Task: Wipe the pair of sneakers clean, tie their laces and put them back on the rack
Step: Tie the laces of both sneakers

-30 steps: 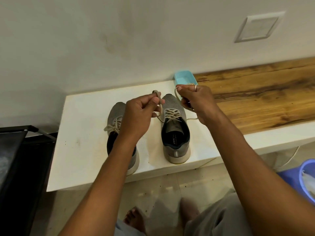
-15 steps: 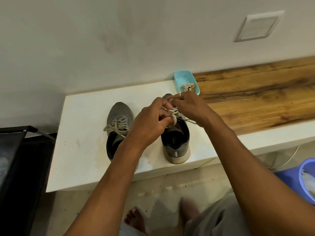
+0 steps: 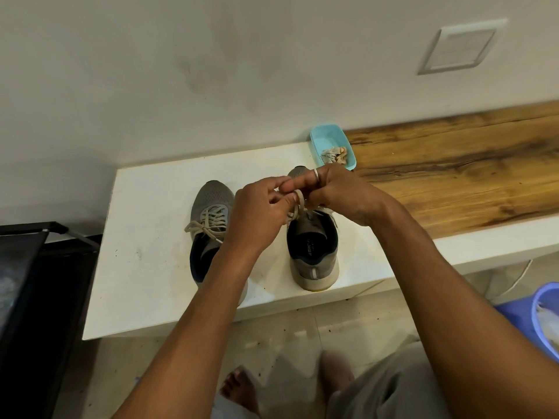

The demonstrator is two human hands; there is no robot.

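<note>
Two grey sneakers stand side by side on a white bench (image 3: pixel 145 237), toes toward the wall. The left sneaker (image 3: pixel 211 207) has its beige laces in a bow; my left forearm hides its heel. Above the tongue of the right sneaker (image 3: pixel 314 252) both hands meet. My left hand (image 3: pixel 257 216) pinches a loop of the beige lace (image 3: pixel 298 204), and my right hand (image 3: pixel 335 192), a ring on one finger, grips the lace's other part. The knot itself is hidden by my fingers.
A light blue tray (image 3: pixel 328 137) holding a crumpled cloth (image 3: pixel 334 154) sits at the wall behind the right sneaker. A wooden counter (image 3: pixel 453 164) runs to the right. A black rack (image 3: pixel 33 282) stands at the left, a blue bucket (image 3: pixel 541 316) at the right on the floor.
My hands, apart with the lace ends pulled up a second ago, came together over the right sneaker's tongue and now work a loop of lace between them.
</note>
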